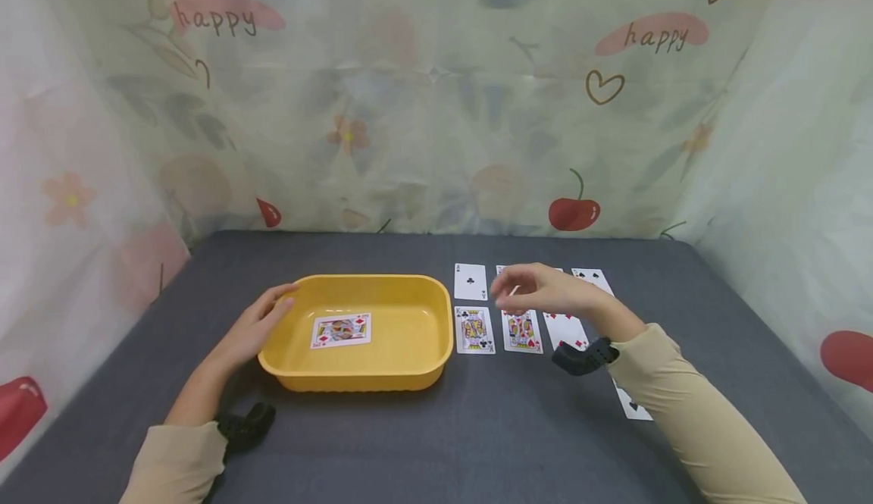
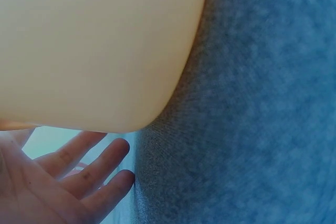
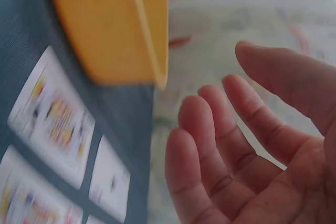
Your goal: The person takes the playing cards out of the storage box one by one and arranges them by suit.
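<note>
Yellow tray (image 1: pixel 409 371) against left hand (image 1: pixel 248 333)

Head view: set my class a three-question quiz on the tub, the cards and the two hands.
1. True or false: the yellow tub holds one card.
2. Which hand touches the tub's rim? A) left B) right C) neither
3. Fill in: the right hand hovers over the rows of ____ beside the tub.

Key:
1. True; it lies face up.
2. A; the left hand rests open against the rim.
3. Cards; the hand holds nothing.
</note>
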A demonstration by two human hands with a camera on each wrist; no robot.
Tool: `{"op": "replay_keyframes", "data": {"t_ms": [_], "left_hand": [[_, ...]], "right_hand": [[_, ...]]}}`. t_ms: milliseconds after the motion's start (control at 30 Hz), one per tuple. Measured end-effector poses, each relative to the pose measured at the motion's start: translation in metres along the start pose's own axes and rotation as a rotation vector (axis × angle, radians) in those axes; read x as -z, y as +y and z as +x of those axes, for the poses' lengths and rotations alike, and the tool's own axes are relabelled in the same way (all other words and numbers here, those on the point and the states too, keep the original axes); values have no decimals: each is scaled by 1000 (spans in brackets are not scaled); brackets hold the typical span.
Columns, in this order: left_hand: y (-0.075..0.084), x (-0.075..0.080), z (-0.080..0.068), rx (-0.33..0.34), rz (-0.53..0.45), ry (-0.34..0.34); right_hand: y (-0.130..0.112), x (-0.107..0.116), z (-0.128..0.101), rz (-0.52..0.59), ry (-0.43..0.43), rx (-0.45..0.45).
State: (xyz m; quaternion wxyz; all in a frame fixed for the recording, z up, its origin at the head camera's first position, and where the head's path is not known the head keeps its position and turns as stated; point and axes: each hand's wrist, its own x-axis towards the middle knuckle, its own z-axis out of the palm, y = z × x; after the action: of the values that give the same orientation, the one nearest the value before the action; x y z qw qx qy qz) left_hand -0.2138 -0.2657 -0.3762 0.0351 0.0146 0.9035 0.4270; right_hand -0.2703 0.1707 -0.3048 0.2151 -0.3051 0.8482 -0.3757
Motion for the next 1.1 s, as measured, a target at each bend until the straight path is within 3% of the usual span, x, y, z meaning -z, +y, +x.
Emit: {"op": "replay_keyframes", "data": {"t_ms": [333, 633, 833, 1100], "left_hand": [[0, 0, 0, 1, 7, 3], [0, 1, 0, -4, -7, -12], [0, 1, 0, -5, -1, -5], [0, 1, 0, -14, -8, -2]], "right_hand": [[-51, -30, 66, 43, -60, 94], [-79, -64, 123, -64, -115, 161], [-85, -88, 153, -78, -147, 143], [-85, -114, 179, -80, -166, 52]]}}
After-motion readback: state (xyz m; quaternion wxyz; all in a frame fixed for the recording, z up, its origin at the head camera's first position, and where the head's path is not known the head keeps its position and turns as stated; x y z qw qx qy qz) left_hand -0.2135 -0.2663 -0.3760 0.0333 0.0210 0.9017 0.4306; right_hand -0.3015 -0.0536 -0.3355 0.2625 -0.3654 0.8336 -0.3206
